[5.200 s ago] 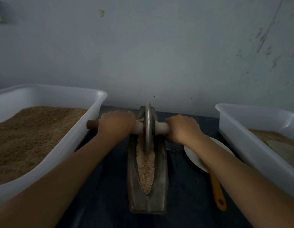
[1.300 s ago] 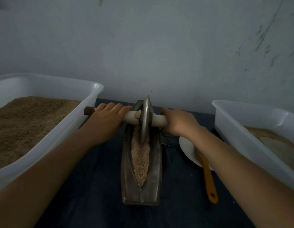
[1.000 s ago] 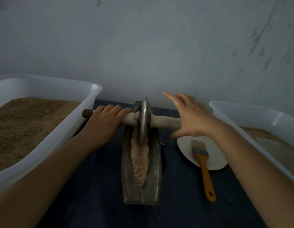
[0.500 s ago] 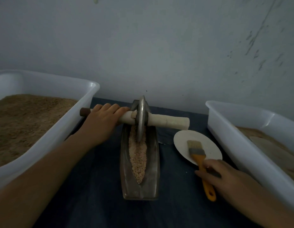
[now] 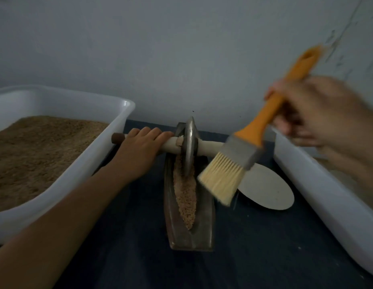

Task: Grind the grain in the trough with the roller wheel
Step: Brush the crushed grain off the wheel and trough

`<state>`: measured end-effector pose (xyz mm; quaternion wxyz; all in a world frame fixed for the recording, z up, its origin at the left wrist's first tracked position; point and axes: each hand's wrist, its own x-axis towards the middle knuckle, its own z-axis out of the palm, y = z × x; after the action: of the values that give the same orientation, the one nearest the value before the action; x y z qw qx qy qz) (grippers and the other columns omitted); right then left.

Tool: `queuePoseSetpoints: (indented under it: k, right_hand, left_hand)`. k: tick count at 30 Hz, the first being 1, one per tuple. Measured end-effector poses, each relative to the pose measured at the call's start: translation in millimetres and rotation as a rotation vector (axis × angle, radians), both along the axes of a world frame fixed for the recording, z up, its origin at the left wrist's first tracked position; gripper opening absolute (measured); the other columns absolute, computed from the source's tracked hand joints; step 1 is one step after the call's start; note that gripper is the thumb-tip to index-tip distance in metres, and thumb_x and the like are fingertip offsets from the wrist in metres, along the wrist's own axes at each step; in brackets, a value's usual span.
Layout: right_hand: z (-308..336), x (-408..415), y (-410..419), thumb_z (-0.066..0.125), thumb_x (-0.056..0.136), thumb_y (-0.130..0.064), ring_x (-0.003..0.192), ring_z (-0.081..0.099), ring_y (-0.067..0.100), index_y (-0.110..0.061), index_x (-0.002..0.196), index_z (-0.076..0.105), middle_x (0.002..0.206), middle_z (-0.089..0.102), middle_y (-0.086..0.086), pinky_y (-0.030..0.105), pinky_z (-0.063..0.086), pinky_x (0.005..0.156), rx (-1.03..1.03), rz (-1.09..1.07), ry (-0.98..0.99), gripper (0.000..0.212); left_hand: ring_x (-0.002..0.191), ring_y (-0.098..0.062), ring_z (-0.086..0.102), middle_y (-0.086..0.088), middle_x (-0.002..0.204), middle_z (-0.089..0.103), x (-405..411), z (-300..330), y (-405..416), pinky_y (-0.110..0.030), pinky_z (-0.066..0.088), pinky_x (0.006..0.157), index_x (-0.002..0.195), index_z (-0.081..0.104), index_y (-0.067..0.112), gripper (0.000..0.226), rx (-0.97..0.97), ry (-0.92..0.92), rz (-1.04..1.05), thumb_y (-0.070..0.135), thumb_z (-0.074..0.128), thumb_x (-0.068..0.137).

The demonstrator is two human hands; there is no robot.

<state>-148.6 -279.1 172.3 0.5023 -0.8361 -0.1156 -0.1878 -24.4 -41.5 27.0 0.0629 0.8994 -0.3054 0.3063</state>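
Grinding is pausing for a tidy-up step. The left hand (image 5: pixel 139 150) is curling around the wooden axle (image 5: pixel 208 148) and holding the roller wheel (image 5: pixel 189 147) upright at the far end of the trough (image 5: pixel 189 207), its rim sitting in the grain (image 5: pixel 185 195), which is lying in a narrow strip along the trough's channel. The right hand (image 5: pixel 314 113) is gripping the orange handle of a brush (image 5: pixel 239 161), fingers closed around it (outline is blurring, so finger detail is unclear), bristles angling down just right of the wheel and above the trough's right edge.

Judgement: next move is likely sweeping stray grain off the wheel face or trough walls back into the channel, with light strokes while the left hand is steadying the axle.

Versus half a second earlier: the brush was lying across the round plate (image 5: pixel 266 190) with the right hand just reaching its handle; now it is lifted clear and the plate is bare. Further back, both hands were on the axle.
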Motion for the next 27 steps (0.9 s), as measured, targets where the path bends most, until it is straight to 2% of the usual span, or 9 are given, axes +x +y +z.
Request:
queuePoseSetpoints:
  k: [4, 7, 10, 14, 16, 19, 22, 24, 27]
  right_hand:
    - [-21, 25, 35, 0.04, 0.096, -0.018, 0.028, 0.023, 0.004, -0.007, 0.077, 0.052, 0.038, 0.044, -0.001, 0.009, 0.017, 0.03, -0.15, 0.08, 0.474, 0.025]
    - [-39, 40, 45, 0.04, 0.096, -0.018, 0.028, 0.026, 0.005, -0.006, 0.079, 0.052, 0.037, 0.045, -0.002, 0.011, 0.018, 0.029, -0.271, 0.077, 0.604, 0.024]
    - [-54, 47, 51, 0.041, 0.097, -0.022, 0.026, 0.031, 0.005, -0.004, 0.081, 0.054, 0.037, 0.05, -0.002, 0.014, 0.023, 0.028, -0.306, 0.058, 0.562, 0.028]
    - [-58, 47, 52, 0.042, 0.098, -0.027, 0.031, 0.046, 0.0, -0.013, 0.061, 0.049, 0.038, 0.054, -0.007, 0.005, 0.032, 0.038, -0.568, -0.11, 0.154, 0.039]
    - [-46, 46, 48, 0.043, 0.097, -0.025, 0.036, 0.049, -0.005, -0.016, 0.063, 0.048, 0.038, 0.054, -0.016, 0.002, 0.032, 0.041, -0.548, -0.178, 0.047, 0.035]
    - [-30, 42, 41, 0.043, 0.096, -0.025, 0.03, 0.046, 0.002, -0.008, 0.076, 0.054, 0.04, 0.055, -0.009, 0.007, 0.029, 0.033, -0.428, -0.147, 0.074, 0.028]
    - [-35, 35, 46, 0.044, 0.096, -0.025, 0.026, 0.039, 0.004, -0.006, 0.081, 0.056, 0.039, 0.053, -0.003, 0.012, 0.027, 0.029, -0.38, -0.024, 0.277, 0.026]
    - [-47, 37, 52, 0.042, 0.096, -0.025, 0.026, 0.037, 0.004, -0.006, 0.08, 0.055, 0.038, 0.052, -0.002, 0.012, 0.027, 0.029, -0.414, 0.031, 0.355, 0.028]
    - [-62, 45, 58, 0.039, 0.099, -0.028, 0.029, 0.044, 0.001, -0.009, 0.069, 0.055, 0.044, 0.055, -0.003, 0.007, 0.031, 0.035, -0.579, 0.003, 0.289, 0.038]
  left_hand:
    - [0.101, -0.026, 0.053, -0.007, 0.116, 0.057, -1, 0, -1, -0.042, 0.038, 0.09, 0.131, 0.049, 0.015, 0.048, -0.002, 0.007, -0.002, 0.016, 0.062, 0.085]
    - [0.101, -0.026, 0.053, -0.007, 0.116, 0.057, 1, 1, -1, -0.041, 0.038, 0.088, 0.132, 0.048, 0.016, 0.047, 0.004, -0.001, 0.005, 0.017, 0.061, 0.086]
    - [0.102, -0.024, 0.051, -0.005, 0.118, 0.055, 2, 0, -1, -0.038, 0.036, 0.088, 0.134, 0.045, 0.018, 0.046, 0.012, -0.003, 0.019, 0.02, 0.056, 0.089]
    - [0.102, -0.024, 0.051, -0.005, 0.118, 0.055, 2, 0, 0, -0.038, 0.036, 0.087, 0.134, 0.044, 0.018, 0.046, 0.017, -0.008, 0.017, 0.019, 0.056, 0.089]
    - [0.102, -0.023, 0.05, -0.004, 0.118, 0.055, 2, 0, 0, -0.037, 0.036, 0.088, 0.135, 0.044, 0.019, 0.046, 0.022, -0.009, 0.022, 0.019, 0.055, 0.09]
    - [0.102, -0.024, 0.051, -0.005, 0.118, 0.055, 3, 0, 0, -0.038, 0.035, 0.087, 0.134, 0.044, 0.019, 0.046, 0.016, -0.005, 0.025, 0.019, 0.055, 0.089]
    - [0.102, -0.024, 0.05, -0.005, 0.118, 0.055, 4, 0, 0, -0.038, 0.035, 0.087, 0.134, 0.044, 0.019, 0.046, 0.025, 0.0, 0.034, 0.018, 0.055, 0.089]
    - [0.1, -0.025, 0.051, -0.006, 0.116, 0.056, 3, 0, 0, -0.039, 0.036, 0.085, 0.133, 0.046, 0.018, 0.046, 0.029, -0.004, 0.033, 0.018, 0.056, 0.088]
    - [0.101, -0.025, 0.051, -0.005, 0.117, 0.055, 3, 0, -1, -0.039, 0.036, 0.086, 0.134, 0.044, 0.019, 0.047, 0.035, 0.007, 0.038, 0.019, 0.056, 0.089]
